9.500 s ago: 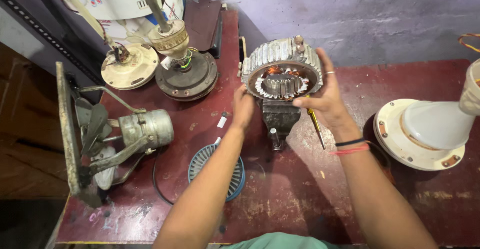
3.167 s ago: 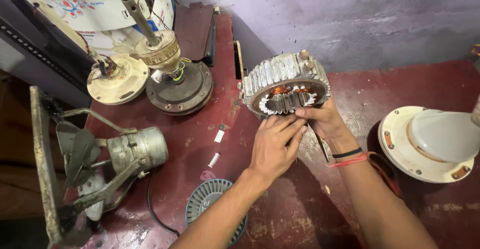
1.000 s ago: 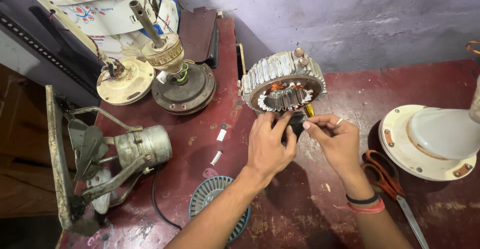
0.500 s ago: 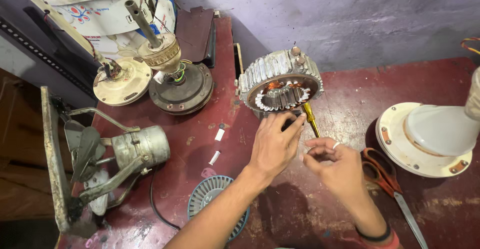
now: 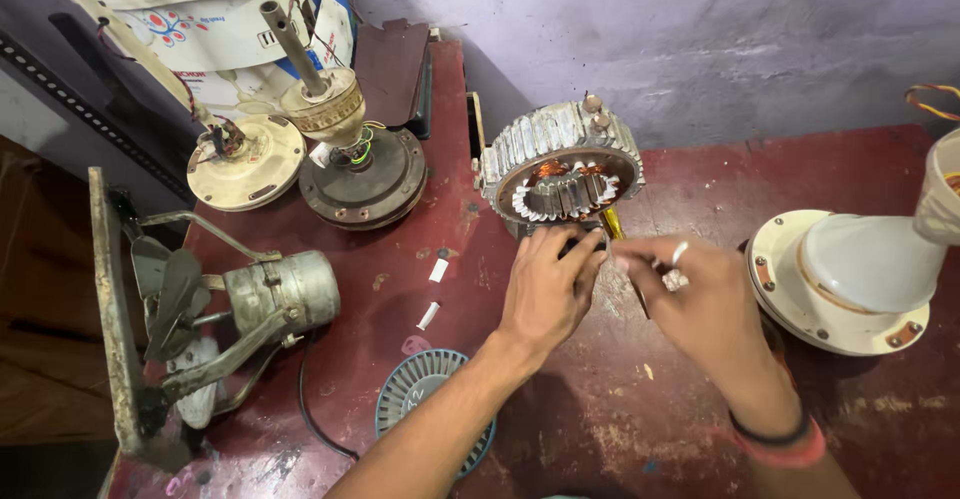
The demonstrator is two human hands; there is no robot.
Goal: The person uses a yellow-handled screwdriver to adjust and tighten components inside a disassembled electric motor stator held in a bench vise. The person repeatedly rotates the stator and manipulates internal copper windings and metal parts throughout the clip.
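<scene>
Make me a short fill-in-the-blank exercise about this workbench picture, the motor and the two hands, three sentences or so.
1. The finned motor stator with copper windings stands on a table painted ____.
2. Both the left hand and the right hand are just in front of the ____.
3. The small round grille under the left forearm is coloured ____.
4. The white fan housing lies on the person's ____ side.

Missing words: red; stator; blue; right

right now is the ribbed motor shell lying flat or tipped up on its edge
Tipped up on its edge: the motor shell shows its open face and copper windings toward the camera.
</scene>
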